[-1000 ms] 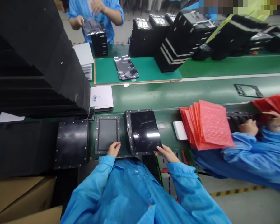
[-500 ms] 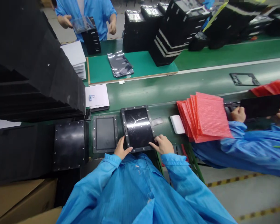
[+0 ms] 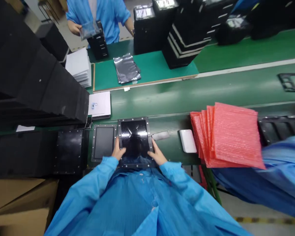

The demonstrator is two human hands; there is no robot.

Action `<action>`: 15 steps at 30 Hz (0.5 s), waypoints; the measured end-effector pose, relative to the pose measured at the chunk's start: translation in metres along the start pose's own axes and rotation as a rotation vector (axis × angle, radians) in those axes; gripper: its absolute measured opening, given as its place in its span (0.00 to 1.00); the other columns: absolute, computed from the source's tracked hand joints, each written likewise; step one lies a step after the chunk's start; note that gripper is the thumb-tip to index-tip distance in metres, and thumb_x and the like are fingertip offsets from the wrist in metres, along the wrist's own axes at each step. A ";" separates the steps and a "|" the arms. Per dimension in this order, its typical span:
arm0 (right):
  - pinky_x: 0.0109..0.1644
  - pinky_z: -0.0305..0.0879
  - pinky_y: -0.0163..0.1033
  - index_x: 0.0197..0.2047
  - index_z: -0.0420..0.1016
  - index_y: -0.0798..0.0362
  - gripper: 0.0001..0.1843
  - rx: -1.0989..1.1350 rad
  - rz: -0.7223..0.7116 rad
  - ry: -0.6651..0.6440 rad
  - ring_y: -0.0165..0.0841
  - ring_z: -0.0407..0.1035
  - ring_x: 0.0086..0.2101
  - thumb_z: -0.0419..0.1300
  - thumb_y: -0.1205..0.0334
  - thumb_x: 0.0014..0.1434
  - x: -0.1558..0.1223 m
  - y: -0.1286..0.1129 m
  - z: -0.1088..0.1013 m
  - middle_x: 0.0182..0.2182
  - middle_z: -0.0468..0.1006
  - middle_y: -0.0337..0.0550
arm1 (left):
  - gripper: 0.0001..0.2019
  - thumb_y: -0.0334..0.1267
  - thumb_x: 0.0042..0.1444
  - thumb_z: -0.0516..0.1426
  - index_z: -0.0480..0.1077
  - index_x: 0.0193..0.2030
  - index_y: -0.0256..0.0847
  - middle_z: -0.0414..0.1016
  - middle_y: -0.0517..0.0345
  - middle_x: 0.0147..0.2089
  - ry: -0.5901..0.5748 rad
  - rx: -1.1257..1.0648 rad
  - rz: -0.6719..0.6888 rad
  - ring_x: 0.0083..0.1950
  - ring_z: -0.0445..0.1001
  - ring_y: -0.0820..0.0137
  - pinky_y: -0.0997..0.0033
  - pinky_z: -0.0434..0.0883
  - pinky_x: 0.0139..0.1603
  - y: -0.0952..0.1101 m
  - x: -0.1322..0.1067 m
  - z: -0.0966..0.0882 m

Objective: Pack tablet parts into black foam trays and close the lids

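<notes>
A glossy black tray [image 3: 135, 137], edged with pale rivets, is seen just below the centre of the frame, at the near edge of the green surface [image 3: 167, 98]. It is clasped from both sides: the left hand [image 3: 118, 152] is curled over its lower left rim and the right hand [image 3: 156, 155] over its lower right rim, with the fingers partly closed on the edges. Whether the tray is laid flat or lifted slightly cannot be told. A second tray [image 3: 103, 143], with a duller grey panel, is placed just beside it to the left. To the right a grey strip [image 3: 160, 135] and a small white block [image 3: 188, 141] are seen, then a fanned stack of pink bubble bags [image 3: 232, 134]

Only the near corners are gripped, so the far end could be dipped and knocked against the neighbouring tray or the strip. The shiny face could be smeared or scratched if a thumb were slid inward. Because the tray is held at the very edge of the surface, it could be dropped off that edge if either grip were loosened
</notes>
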State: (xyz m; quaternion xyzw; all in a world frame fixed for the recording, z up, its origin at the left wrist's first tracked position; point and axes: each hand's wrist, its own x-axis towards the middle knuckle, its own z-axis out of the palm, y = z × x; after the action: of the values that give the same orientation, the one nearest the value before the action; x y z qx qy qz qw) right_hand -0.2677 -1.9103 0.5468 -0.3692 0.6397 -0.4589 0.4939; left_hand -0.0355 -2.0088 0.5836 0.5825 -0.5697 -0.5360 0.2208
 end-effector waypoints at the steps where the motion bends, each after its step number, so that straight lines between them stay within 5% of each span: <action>1: 0.68 0.46 0.51 0.68 0.52 0.51 0.50 0.004 -0.011 -0.017 0.43 0.49 0.65 0.63 0.41 0.47 0.028 -0.011 -0.003 0.66 0.56 0.48 | 0.39 0.38 0.51 0.59 0.50 0.69 0.40 0.49 0.49 0.72 0.043 0.009 0.001 0.73 0.45 0.60 0.60 0.44 0.72 0.016 0.023 -0.001; 4: 0.67 0.47 0.49 0.64 0.59 0.50 0.42 0.013 -0.077 0.034 0.41 0.52 0.64 0.60 0.40 0.50 0.102 -0.039 -0.005 0.64 0.60 0.48 | 0.27 0.40 0.59 0.53 0.57 0.65 0.40 0.58 0.50 0.68 0.113 0.021 -0.019 0.70 0.54 0.64 0.63 0.50 0.70 0.054 0.078 -0.006; 6: 0.65 0.52 0.49 0.59 0.65 0.50 0.36 0.038 -0.115 0.054 0.42 0.59 0.59 0.59 0.41 0.52 0.128 -0.047 -0.003 0.59 0.67 0.47 | 0.22 0.40 0.61 0.52 0.61 0.62 0.39 0.65 0.48 0.63 0.138 0.054 -0.015 0.66 0.61 0.64 0.63 0.56 0.67 0.063 0.092 -0.007; 11: 0.58 0.60 0.48 0.47 0.70 0.50 0.23 0.013 -0.223 0.142 0.41 0.66 0.48 0.58 0.44 0.52 0.129 -0.043 0.003 0.46 0.74 0.45 | 0.17 0.42 0.62 0.51 0.65 0.56 0.40 0.73 0.50 0.55 0.169 0.177 0.099 0.58 0.70 0.63 0.62 0.63 0.62 0.064 0.086 -0.003; 15: 0.55 0.61 0.49 0.45 0.70 0.50 0.22 -0.009 -0.219 0.163 0.41 0.67 0.46 0.59 0.45 0.52 0.135 -0.043 0.003 0.43 0.74 0.45 | 0.25 0.41 0.60 0.52 0.59 0.62 0.34 0.64 0.39 0.63 0.230 0.473 0.081 0.65 0.62 0.57 0.55 0.60 0.64 0.075 0.061 0.007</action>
State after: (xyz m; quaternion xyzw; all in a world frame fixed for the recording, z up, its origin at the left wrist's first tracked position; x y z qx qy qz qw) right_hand -0.2961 -2.0494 0.5481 -0.4005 0.6357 -0.5358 0.3853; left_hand -0.0876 -2.0801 0.6240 0.6518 -0.6731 -0.3090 0.1630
